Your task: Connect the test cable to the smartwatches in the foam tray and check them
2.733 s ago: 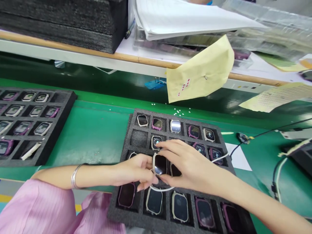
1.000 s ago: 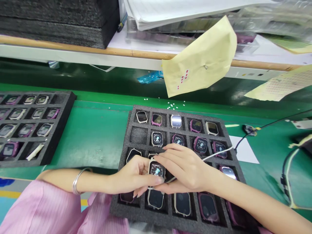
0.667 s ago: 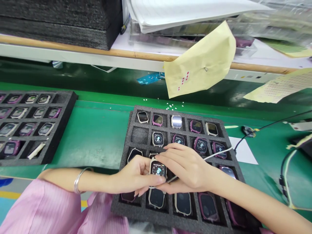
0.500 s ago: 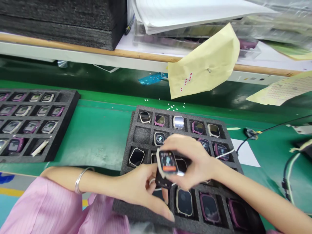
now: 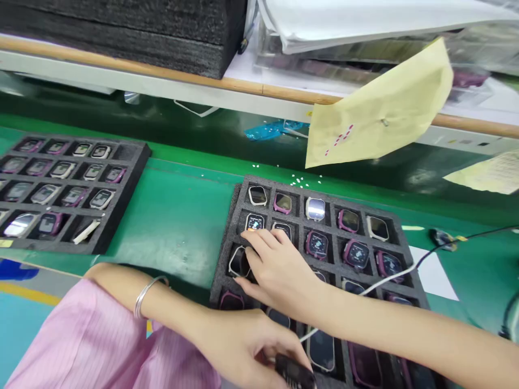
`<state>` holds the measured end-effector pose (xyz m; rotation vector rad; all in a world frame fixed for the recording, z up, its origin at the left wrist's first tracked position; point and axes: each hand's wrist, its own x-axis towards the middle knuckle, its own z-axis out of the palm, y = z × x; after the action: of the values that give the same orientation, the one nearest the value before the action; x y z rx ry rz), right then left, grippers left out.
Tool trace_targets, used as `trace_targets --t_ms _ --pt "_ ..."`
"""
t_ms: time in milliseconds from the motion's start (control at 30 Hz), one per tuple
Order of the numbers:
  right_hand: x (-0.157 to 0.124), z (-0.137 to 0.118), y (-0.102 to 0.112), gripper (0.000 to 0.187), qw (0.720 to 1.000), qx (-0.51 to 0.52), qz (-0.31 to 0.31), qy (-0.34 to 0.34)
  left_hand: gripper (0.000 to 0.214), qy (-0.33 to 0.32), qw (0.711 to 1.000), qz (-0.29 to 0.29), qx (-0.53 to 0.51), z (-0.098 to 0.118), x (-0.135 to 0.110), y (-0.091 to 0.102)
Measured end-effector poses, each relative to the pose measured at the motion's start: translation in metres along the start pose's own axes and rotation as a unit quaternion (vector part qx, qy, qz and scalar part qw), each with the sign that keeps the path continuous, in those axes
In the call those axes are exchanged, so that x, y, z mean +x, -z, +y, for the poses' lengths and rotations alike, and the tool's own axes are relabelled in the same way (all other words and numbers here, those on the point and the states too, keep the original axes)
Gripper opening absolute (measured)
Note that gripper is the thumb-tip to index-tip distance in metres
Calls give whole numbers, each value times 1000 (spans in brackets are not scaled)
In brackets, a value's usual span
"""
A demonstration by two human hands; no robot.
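My left hand (image 5: 247, 346) is closed around a small black block (image 5: 295, 371), with light marks on its end, low in the head view. A white cable (image 5: 385, 280) runs across the tray towards it, passing behind my right forearm. Over the left side of the black foam tray (image 5: 344, 212), my right hand (image 5: 279, 270) has its fingers stretched out and its thumb apart. Its fingertips are at the lower edge of a lit smartwatch (image 5: 255, 221) in the second row's left compartment. Just below, a dark-screened watch (image 5: 238, 261) is partly covered by that hand.
A second foam tray (image 5: 138, 162) of watches lies to the left on the green bench (image 5: 174, 200). Yellow paper (image 5: 377, 111) hangs from the shelf edge (image 5: 279, 93). Black foam blocks (image 5: 121, 35) stand on the shelf. A black cable (image 5: 482, 233) lies at the right.
My right hand has moved left and up, leaving the lit watch in the formerly empty compartment. My left hand has drawn down with the black block. The view has shifted slightly.
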<state>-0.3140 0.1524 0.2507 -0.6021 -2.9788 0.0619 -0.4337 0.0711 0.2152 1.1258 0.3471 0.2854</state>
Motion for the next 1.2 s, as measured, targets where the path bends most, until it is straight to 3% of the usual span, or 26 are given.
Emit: trace_targets --t_ms 100,267,367,533,633,700,833,1000,1200 --pt "7 -7 3 34 998 -14 -55 -2 36 -49 998 19 39 -2 -3 -1" --pt "15 -3 4 29 995 -27 -92 37 39 17 986 20 -164 -4 0 -3" --pt "10 -1 -1 26 996 -14 -80 42 46 13 980 20 -195 -2 2 -4" --pt "-9 18 -7 30 990 141 18 -19 41 29 977 40 -207 9 -1 -3" --pt "-27 35 13 28 953 266 120 -79 32 60 977 87 -187 17 -2 0" --pt "-42 38 31 24 939 299 138 -98 24 69 974 112 -184 19 0 2" --pt "-71 16 52 31 965 237 89 -66 14 67 970 132 -191 15 2 9" --pt "-88 -12 43 21 991 87 102 -16 28 97 977 128 -139 11 1 16" --pt "-84 -16 39 27 998 -7 69 8 31 81 987 137 -31 15 4 13"
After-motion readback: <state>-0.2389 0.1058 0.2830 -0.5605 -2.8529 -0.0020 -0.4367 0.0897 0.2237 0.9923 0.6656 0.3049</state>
